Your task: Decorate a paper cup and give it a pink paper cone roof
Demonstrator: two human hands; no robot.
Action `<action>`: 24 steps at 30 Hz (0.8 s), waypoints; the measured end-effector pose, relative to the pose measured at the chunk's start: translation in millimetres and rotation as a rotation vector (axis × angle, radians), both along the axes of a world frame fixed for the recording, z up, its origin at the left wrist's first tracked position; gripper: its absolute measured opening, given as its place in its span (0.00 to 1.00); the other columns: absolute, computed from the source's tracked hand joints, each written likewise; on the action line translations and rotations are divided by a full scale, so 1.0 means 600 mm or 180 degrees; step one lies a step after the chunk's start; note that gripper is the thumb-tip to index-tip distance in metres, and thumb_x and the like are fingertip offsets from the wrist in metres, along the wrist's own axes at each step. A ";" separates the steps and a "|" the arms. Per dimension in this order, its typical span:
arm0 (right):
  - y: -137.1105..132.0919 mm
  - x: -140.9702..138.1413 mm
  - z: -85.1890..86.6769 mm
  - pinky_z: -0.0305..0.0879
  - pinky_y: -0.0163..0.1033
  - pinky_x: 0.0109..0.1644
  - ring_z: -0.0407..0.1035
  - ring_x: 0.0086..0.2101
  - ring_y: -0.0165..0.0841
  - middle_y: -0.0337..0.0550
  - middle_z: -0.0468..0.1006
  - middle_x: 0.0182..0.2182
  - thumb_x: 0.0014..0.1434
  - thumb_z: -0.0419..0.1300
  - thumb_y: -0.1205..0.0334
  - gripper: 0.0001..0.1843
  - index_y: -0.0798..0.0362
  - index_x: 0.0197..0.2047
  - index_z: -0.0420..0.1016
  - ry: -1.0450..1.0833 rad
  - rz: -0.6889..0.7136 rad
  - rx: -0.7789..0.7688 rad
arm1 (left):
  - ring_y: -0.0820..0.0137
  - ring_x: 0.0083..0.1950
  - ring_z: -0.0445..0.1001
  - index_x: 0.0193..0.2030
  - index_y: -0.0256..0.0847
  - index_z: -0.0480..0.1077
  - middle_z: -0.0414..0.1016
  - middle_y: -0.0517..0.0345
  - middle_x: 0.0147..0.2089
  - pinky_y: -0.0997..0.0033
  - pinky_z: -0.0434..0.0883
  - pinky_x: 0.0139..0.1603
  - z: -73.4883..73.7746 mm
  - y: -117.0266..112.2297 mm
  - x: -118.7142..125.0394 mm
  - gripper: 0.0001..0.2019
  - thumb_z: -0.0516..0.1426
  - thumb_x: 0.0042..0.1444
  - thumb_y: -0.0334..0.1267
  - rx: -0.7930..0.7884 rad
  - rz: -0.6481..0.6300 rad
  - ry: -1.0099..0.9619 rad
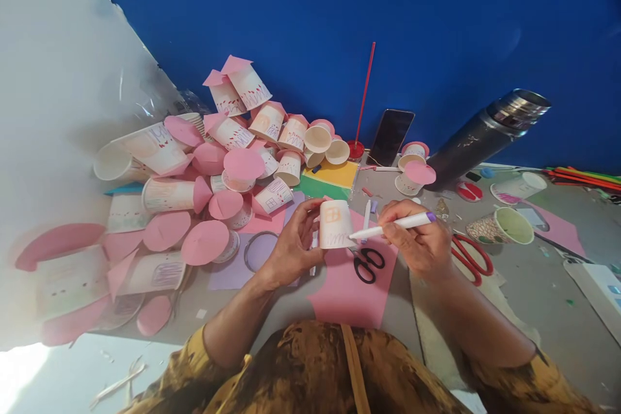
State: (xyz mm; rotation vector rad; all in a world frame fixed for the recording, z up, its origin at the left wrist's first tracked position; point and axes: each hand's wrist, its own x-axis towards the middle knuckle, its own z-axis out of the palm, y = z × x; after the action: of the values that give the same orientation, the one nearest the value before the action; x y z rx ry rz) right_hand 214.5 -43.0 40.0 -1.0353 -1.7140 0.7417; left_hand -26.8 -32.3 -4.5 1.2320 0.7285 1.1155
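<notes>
My left hand grips an upturned white paper cup with an orange window drawn on its side. My right hand holds a white marker with a purple end, its tip touching the cup's lower edge where a scribbled line runs. Both hands hover above a pink paper sheet on the table. Black-handled scissors lie on that sheet, just under the cup.
A heap of decorated cups with pink cone lids fills the left. Red scissors, a patterned cup, a dark flask, a phone leaning on the blue wall and a red stick stand behind and right.
</notes>
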 end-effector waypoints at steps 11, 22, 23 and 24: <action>0.003 -0.001 0.010 0.62 0.38 0.27 0.67 0.24 0.31 0.37 0.74 0.24 0.71 0.61 0.50 0.14 0.50 0.38 0.76 0.0477 0.0043 -0.0142 | 0.53 0.69 0.70 0.63 0.48 0.63 0.69 0.42 0.67 0.53 0.72 0.64 0.001 0.001 -0.003 0.38 0.73 0.48 0.42 -0.0182 0.0000 -0.0134; 0.020 -0.009 0.001 0.69 0.36 0.27 0.71 0.23 0.30 0.41 0.85 0.32 0.73 0.58 0.47 0.15 0.49 0.50 0.76 0.1061 -0.0339 -0.0150 | 0.51 0.68 0.71 0.65 0.49 0.64 0.68 0.43 0.69 0.56 0.75 0.61 -0.004 0.004 -0.006 0.43 0.76 0.44 0.49 -0.0313 0.0121 -0.0207; 0.022 -0.010 -0.001 0.72 0.38 0.31 0.75 0.28 0.32 0.44 0.86 0.38 0.73 0.59 0.46 0.16 0.48 0.52 0.76 0.0900 -0.0300 -0.0177 | 0.51 0.68 0.71 0.66 0.49 0.64 0.67 0.43 0.70 0.56 0.75 0.60 -0.004 0.003 -0.006 0.43 0.75 0.44 0.50 -0.0357 0.0088 -0.0212; 0.025 -0.010 -0.004 0.75 0.40 0.37 0.78 0.35 0.35 0.48 0.86 0.45 0.70 0.62 0.43 0.20 0.48 0.55 0.76 0.0704 -0.0195 -0.0204 | 0.50 0.68 0.71 0.66 0.49 0.64 0.67 0.43 0.71 0.55 0.75 0.61 -0.003 0.002 -0.006 0.44 0.75 0.44 0.50 -0.0396 0.0035 -0.0220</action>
State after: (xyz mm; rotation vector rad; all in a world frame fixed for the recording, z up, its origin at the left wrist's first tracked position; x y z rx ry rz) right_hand 208.2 -28.3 37.5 -1.0051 -1.4717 0.8438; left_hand -30.3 -31.2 -6.1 1.0808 0.7418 1.1000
